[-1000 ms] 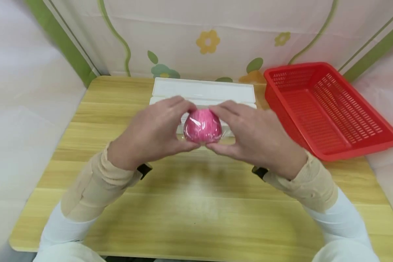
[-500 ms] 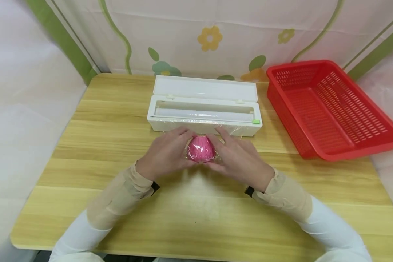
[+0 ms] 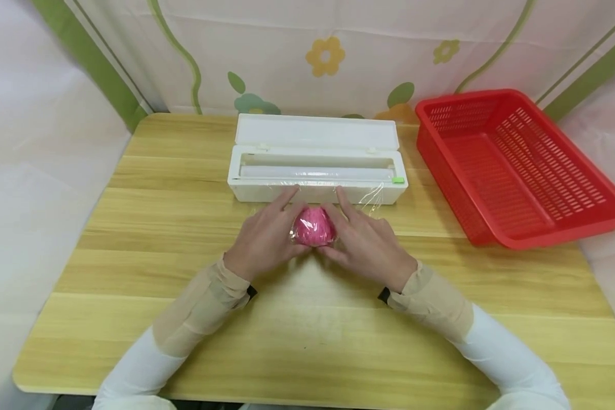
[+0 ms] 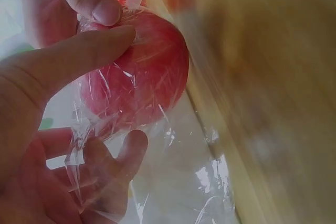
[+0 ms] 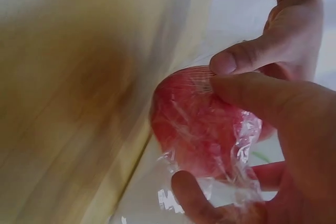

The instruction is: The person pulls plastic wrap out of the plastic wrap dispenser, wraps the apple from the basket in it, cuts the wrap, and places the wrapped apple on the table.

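A pinkish-red apple (image 3: pixel 314 226) sits low at the table's middle, wrapped in clear cling film (image 4: pixel 131 77) that shines and wrinkles over its skin. My left hand (image 3: pixel 263 239) holds its left side, thumb at the near face. From the other side my right hand (image 3: pixel 366 245) holds it too, both thumbs almost meeting in the right wrist view. Both index fingers reach forward to the front of a white cling film box (image 3: pixel 359 195). Loose film spreads below the apple (image 5: pixel 191 124) in the wrist views. The apple's sides are partly hidden by fingers.
The box lid (image 3: pixel 315 132) is tipped back, baring the film roll (image 3: pixel 307 172); a green slider (image 3: pixel 398 180) sits at its right front. A red plastic basket (image 3: pixel 461 193) stands at the right. A flowered cloth (image 3: pixel 266 51) hangs behind the wooden table (image 3: pixel 307 364).
The apple, raised in both hands a second ago, has come down toward the table in front of the box. Both index fingers have since stretched forward, and the box front shows again.
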